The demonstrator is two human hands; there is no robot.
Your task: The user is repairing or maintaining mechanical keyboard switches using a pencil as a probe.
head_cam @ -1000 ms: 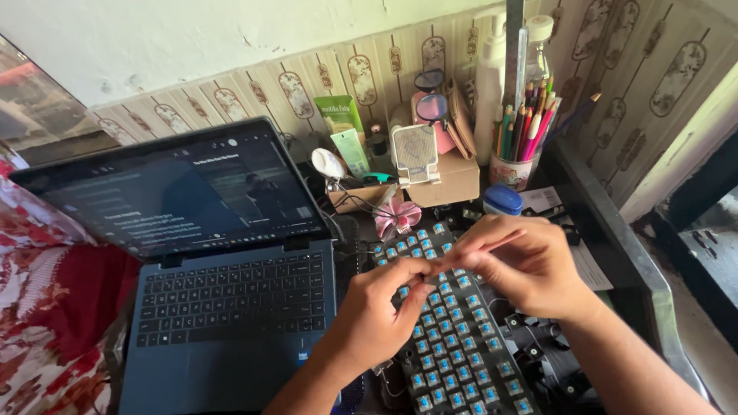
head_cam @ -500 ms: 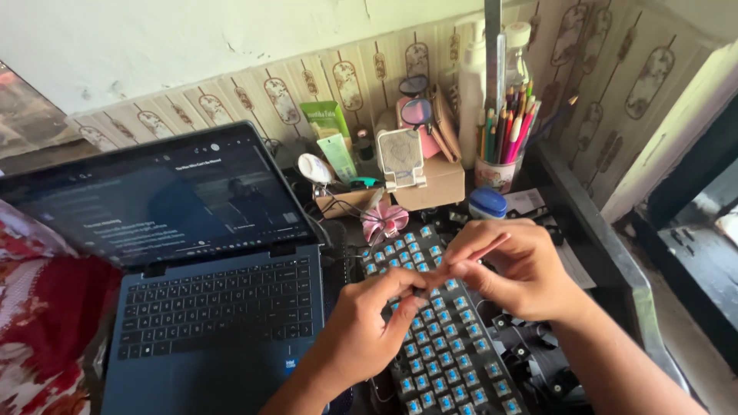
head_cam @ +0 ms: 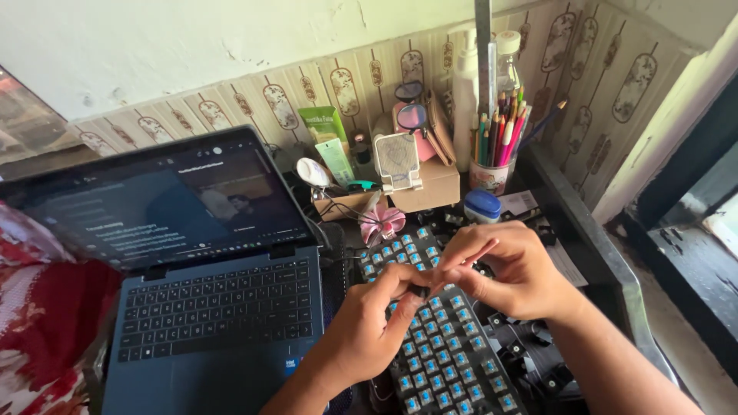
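A black mechanical keyboard (head_cam: pixel 442 350) with bare blue switches lies on the desk, right of an open dark blue laptop (head_cam: pixel 207 307). My left hand (head_cam: pixel 369 330) reaches over the keyboard and pinches a small black keycap (head_cam: pixel 420 291) between thumb and fingers. My right hand (head_cam: pixel 511 269) hovers just above the keyboard's upper part, its fingertips meeting the left hand's at that keycap. Loose black keycaps (head_cam: pixel 538 361) lie to the right of the keyboard.
At the back stand a cup of coloured pencils (head_cam: pixel 493 165), a cardboard box (head_cam: pixel 430 184) with a small stand, green tubes (head_cam: pixel 330 146), a pink bow (head_cam: pixel 382 223) and a blue-lidded jar (head_cam: pixel 483 205). Red patterned cloth (head_cam: pixel 38 330) lies left. The desk's right edge (head_cam: pixel 607 261) drops off.
The view has drifted slightly, with the desk items shifting left. Both hands stay together over the keyboard, fingertips working at the same small keycap.
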